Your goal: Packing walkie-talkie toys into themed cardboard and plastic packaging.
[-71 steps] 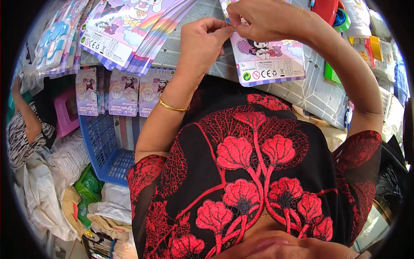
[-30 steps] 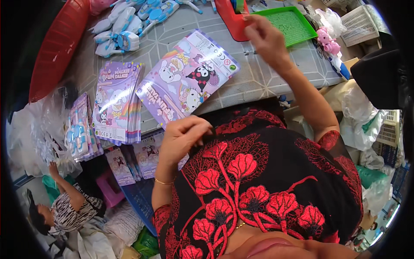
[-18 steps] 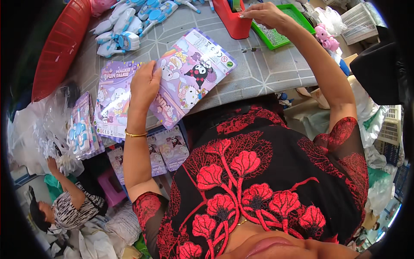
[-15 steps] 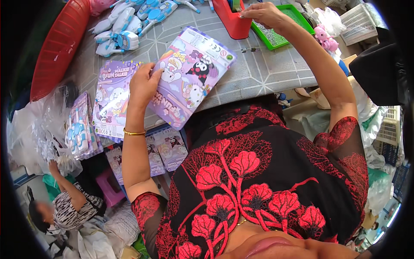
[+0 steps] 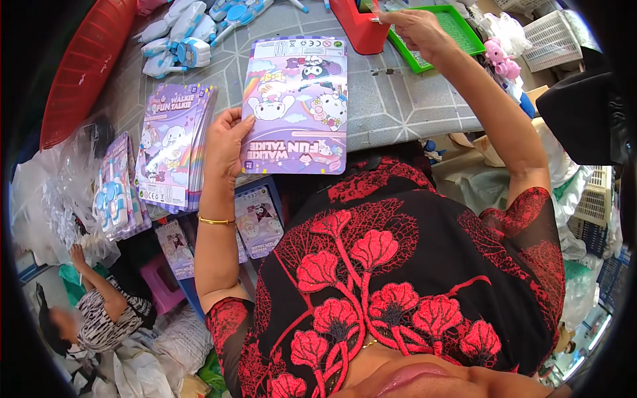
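My left hand [image 5: 229,139] grips the left edge of a purple cartoon-printed packaging card [image 5: 295,109], thumb on top. The card lies nearly square at the table's near edge, its large title upside down to me. My right hand [image 5: 424,36] reaches to the far side, its thumb and finger pinched on a short strip of clear tape at the red tape dispenser [image 5: 368,36]. A stack of matching purple cards [image 5: 169,142] lies left of my left hand, partly over the table edge.
Blue-and-white plastic toy handsets [image 5: 192,40] lie heaped at the far left beside a red basin [image 5: 89,73]. Right of the dispenser sits a green tray [image 5: 468,43], with pink figurines [image 5: 501,60] beyond. Below left, a co-worker [image 5: 109,312] sits near clear plastic bags [image 5: 60,192].
My left hand has turned the card from a slant to nearly straight and drawn it off the stack, uncovering the stack's right side. My right hand has shifted slightly, still at the dispenser.
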A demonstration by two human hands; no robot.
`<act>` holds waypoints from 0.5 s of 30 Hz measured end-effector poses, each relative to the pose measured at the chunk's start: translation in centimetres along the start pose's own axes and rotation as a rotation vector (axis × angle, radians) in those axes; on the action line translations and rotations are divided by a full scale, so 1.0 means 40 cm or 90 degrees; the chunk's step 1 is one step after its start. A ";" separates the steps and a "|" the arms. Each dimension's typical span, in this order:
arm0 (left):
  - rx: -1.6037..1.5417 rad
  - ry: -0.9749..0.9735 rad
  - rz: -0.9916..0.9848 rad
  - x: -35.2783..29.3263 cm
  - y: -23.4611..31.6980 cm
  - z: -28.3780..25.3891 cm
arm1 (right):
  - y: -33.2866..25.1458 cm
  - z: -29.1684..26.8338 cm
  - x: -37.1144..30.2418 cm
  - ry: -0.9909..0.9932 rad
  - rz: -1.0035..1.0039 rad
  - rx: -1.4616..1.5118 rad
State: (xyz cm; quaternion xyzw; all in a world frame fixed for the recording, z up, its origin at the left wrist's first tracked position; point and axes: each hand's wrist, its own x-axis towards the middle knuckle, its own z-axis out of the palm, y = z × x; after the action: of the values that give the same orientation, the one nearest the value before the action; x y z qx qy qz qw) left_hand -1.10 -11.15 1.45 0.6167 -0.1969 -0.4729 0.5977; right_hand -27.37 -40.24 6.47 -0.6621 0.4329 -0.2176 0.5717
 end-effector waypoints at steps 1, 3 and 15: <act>-0.037 0.000 -0.009 -0.004 -0.002 0.002 | 0.008 0.014 -0.005 0.037 0.010 0.012; -0.053 -0.002 -0.018 -0.007 -0.012 -0.001 | 0.013 0.025 -0.018 0.073 0.021 0.023; -0.106 -0.025 -0.050 -0.026 -0.023 0.014 | 0.055 0.076 -0.061 0.060 0.038 0.285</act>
State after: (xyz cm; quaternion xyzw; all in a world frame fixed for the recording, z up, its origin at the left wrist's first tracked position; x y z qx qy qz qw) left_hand -2.35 -10.44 1.06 0.5627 -0.1445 -0.5229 0.6237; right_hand -27.00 -36.45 4.15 -0.4948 0.4198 -0.3216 0.6896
